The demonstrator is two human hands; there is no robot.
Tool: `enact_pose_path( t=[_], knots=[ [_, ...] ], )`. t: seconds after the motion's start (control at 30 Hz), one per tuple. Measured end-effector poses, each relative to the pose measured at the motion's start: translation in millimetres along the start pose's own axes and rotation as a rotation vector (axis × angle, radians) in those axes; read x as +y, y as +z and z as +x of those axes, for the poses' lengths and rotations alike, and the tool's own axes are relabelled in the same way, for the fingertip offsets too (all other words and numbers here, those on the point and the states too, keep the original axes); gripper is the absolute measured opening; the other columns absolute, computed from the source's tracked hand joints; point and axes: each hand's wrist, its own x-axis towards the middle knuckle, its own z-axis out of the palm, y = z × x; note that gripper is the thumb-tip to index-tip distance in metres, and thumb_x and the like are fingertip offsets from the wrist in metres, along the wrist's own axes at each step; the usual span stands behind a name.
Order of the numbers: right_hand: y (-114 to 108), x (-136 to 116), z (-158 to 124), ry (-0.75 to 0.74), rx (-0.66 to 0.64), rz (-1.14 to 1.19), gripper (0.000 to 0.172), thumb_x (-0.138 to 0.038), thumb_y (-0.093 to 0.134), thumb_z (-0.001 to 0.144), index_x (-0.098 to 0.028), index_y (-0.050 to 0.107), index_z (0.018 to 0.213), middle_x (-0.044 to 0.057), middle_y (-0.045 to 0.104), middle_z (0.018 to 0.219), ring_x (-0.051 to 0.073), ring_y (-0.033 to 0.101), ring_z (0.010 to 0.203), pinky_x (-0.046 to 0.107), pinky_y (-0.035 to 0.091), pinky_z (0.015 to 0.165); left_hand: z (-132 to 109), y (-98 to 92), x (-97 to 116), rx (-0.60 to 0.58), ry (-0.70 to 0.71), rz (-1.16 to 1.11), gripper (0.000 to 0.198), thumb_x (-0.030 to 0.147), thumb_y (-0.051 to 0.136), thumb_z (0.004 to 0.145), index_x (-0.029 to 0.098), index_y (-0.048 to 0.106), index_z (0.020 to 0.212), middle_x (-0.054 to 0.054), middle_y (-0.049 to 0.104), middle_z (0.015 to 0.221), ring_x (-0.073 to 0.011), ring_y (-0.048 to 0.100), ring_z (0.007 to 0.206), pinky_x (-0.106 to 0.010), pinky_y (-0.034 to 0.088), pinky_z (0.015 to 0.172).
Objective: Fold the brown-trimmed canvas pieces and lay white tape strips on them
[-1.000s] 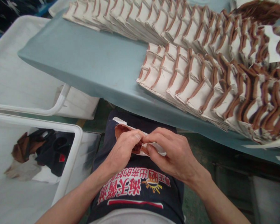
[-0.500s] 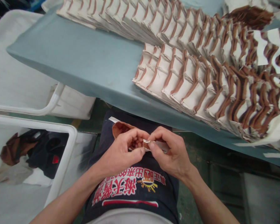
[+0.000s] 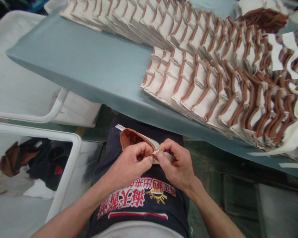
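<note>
A brown fabric piece with a white strip along its edge (image 3: pixel 130 137) lies across the lap, over a dark apron (image 3: pixel 149 205) printed with red and white characters. My left hand (image 3: pixel 131 162) is closed on its near end, thumb against the curled fingers. Close beside it, my right hand (image 3: pixel 176 162) pinches the white edge between thumb and forefinger. The fingertips of both hands almost meet there. Part of the fabric is hidden behind the fingers.
Long rows of stacked white-and-brown fabric pieces (image 3: pixel 188 82) stand on a blue-grey covered table (image 3: pixel 76 62) ahead. A white bin (image 3: pixel 76 142) at lower left holds brown, black and white cloth (image 3: pixel 49 162). Another white bin (image 3: pixel 24 117) stands behind it.
The right hand has shifted slightly left, and its fingers have closed in at the white edge. More of the brown fabric shows above the left hand.
</note>
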Motion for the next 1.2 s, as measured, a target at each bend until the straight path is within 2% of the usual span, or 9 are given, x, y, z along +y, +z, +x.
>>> enact_pose_path(
  t=[0.07,0.2,0.37,0.47,0.63,0.8,1.0,1.2],
  knots=[
    [3.2,3.5,-5.1,0.029,-0.016,0.018,0.012,-0.016,0.056,0.089,-0.021,0.06,0.079,-0.002,0.063,0.069,0.011,0.054,0.055,0.024,0.04,0.052,-3.2,-2.0,-1.2,-0.079,0.004,0.093,0.017,0.027,0.05,0.086,0.017,0.057,0.075,0.002,0.051,0.072,-0.0151,0.044,0.07,-0.03,0.032,0.064],
    [2.8,3.6,-11.1,0.041,-0.044,0.021,0.012,-0.016,0.055,0.089,-0.021,0.059,0.079,-0.002,0.063,0.069,0.012,0.055,0.056,0.025,0.041,0.053,-8.4,-4.6,0.3,-0.167,0.031,0.073,0.019,0.031,0.051,0.088,0.017,0.057,0.076,0.002,0.049,0.072,-0.0155,0.043,0.07,-0.03,0.031,0.064],
    [-4.5,-4.9,-10.0,-0.086,-0.055,-0.045,0.014,-0.011,0.055,0.089,-0.022,0.057,0.08,-0.001,0.062,0.069,0.013,0.058,0.059,0.026,0.042,0.055,-3.7,-6.0,-3.6,-0.188,0.076,-0.056,0.045,0.049,0.042,0.1,0.02,0.042,0.066,0.004,0.037,0.066,-0.0139,0.035,0.064,-0.03,0.028,0.061],
    [-6.3,-7.1,-10.9,-0.156,-0.047,-0.085,0.016,-0.008,0.056,0.088,-0.022,0.056,0.081,0.0,0.064,0.07,0.014,0.059,0.061,0.026,0.043,0.057,2.0,-2.4,-10.4,-0.189,0.03,-0.156,0.053,0.058,0.044,0.099,0.02,0.042,0.063,0.004,0.038,0.062,-0.013,0.034,0.06,-0.03,0.027,0.059],
    [-4.7,-4.4,-19.7,-0.209,-0.037,-0.123,0.016,-0.007,0.058,0.089,-0.023,0.057,0.087,0.001,0.067,0.073,0.016,0.062,0.065,0.028,0.048,0.061,6.5,7.8,-16.4,-0.177,-0.108,-0.261,0.053,0.064,0.056,0.088,0.019,0.047,0.061,0.005,0.039,0.054,-0.0103,0.031,0.051,-0.027,0.023,0.051],
    [-2.9,-4.8,-22.8,-0.233,-0.017,-0.177,0.018,-0.005,0.058,0.087,-0.023,0.057,0.088,0.002,0.069,0.076,0.017,0.064,0.071,0.029,0.05,0.064,6.6,9.3,-12.6,-0.106,-0.18,-0.249,0.05,0.063,0.059,0.084,0.019,0.05,0.062,0.003,0.047,0.052,-0.0096,0.04,0.048,-0.022,0.03,0.049],
    [-4.2,-5.6,-18.5,-0.296,-0.01,-0.252,0.017,-0.005,0.06,0.088,-0.022,0.058,0.089,0.004,0.07,0.08,0.017,0.064,0.071,0.028,0.05,0.064,10.8,0.3,-3.9,-0.181,-0.152,-0.231,0.056,0.07,0.06,0.085,0.018,0.054,0.067,0.001,0.053,0.052,-0.0111,0.049,0.047,-0.021,0.039,0.048],
    [-2.3,-6.8,-17.2,-0.326,-0.009,-0.267,0.017,-0.005,0.06,0.09,-0.022,0.059,0.091,0.004,0.07,0.081,0.017,0.064,0.072,0.029,0.053,0.065,16.0,-7.9,2.9,-0.248,-0.118,-0.23,0.054,0.066,0.062,0.087,0.019,0.05,0.063,0.004,0.047,0.052,-0.009,0.041,0.047,-0.021,0.033,0.048]
  ],
)
